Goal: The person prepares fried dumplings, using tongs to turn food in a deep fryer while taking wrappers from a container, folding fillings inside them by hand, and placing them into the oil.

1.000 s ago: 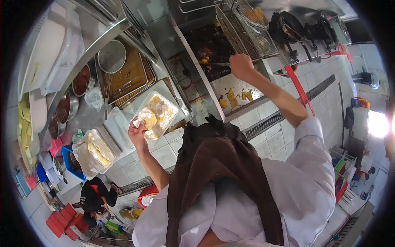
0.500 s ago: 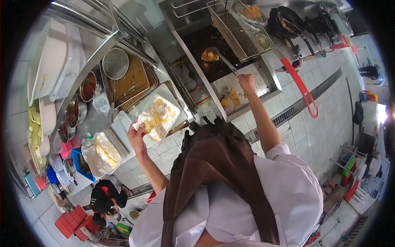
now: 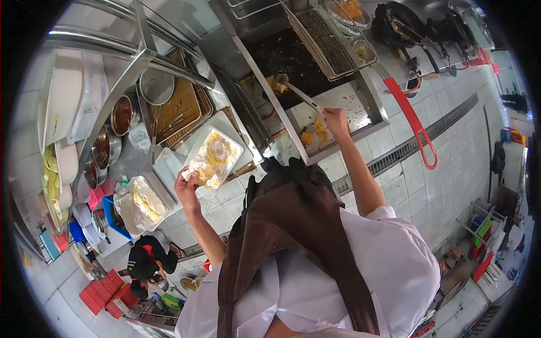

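My left hand (image 3: 187,185) has its fingers closed on a flour-coated piece (image 3: 197,172) at the near left edge of a white tray. That white tray (image 3: 239,147) holds more yellow pieces covered in white flour. My right hand (image 3: 336,120) grips a long metal utensil (image 3: 303,96) by its end. The utensil's far end touches a golden fried piece (image 3: 277,86) by the left wall of the fryer (image 3: 256,63), over dark oil. Several yellow pieces (image 3: 320,130) lie on the fryer's pale metal ledge, just left of my right hand.
A wire basket (image 3: 324,48) with a red handle (image 3: 410,120) rests across the fryer. Pans (image 3: 399,25) stand at upper right. Left are a brown tray (image 3: 179,112), sauce pots (image 3: 122,115) and a lined tray (image 3: 141,205). A person in a black cap (image 3: 147,260) is at lower left.
My right hand has moved down from over the fryer, and the utensil has come into clear view. The fried piece has shifted to the fryer's left wall. My left hand stays at the white tray.
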Available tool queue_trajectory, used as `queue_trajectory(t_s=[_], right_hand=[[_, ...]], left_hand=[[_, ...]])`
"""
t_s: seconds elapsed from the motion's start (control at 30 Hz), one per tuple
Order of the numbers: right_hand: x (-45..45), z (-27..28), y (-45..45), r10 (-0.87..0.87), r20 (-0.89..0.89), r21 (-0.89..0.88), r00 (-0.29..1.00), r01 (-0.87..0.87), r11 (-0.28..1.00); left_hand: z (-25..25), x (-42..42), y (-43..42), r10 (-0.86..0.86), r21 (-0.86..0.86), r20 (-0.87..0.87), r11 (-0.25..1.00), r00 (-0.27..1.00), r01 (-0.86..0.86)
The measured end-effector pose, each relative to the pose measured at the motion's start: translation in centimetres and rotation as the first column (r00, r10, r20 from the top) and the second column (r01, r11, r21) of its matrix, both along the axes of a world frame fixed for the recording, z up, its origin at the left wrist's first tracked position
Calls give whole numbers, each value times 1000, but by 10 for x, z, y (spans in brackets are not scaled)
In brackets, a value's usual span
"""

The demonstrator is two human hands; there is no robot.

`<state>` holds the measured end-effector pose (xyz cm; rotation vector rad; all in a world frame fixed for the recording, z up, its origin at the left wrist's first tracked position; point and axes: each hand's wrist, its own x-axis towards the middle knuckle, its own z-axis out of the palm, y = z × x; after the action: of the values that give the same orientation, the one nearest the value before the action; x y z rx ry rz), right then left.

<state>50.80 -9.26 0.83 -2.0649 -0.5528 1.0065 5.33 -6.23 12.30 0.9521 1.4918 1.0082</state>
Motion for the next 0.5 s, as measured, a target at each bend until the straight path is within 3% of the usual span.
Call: queue_trajectory(t_s=[0.03,0.07,0.13,0.23,0.37,0.43,0.5], right_hand=[[-1,12,0,76,190,-36,979,-71,997],[-1,26,-1,79,186,-34,979,-74,997],[0,59,-5,246,289,-108,925,-224,969],[5,86,-10,206,257,-67,944,-195,978],[21,71,-12,319,377,-154,870,-281,947],[27,47,-2,424,510,-249,748,-343,906],[25,30,13,391,439,-244,809,-312,918]], left_hand=[[2,3,0,-5,-3,-10,1000,1000,5],[3,6,0,-9,-6,-21,1000,1000,9],[4,9,-2,3,-3,-17,1000,1000,-3],[3,13,0,4,-7,-29,1000,1000,-5],[5,20,-3,15,-25,-59,1000,998,-16],[1,20,-2,4,-37,-53,999,999,-6],[-2,24,-1,-1,-47,-41,999,999,-1]])
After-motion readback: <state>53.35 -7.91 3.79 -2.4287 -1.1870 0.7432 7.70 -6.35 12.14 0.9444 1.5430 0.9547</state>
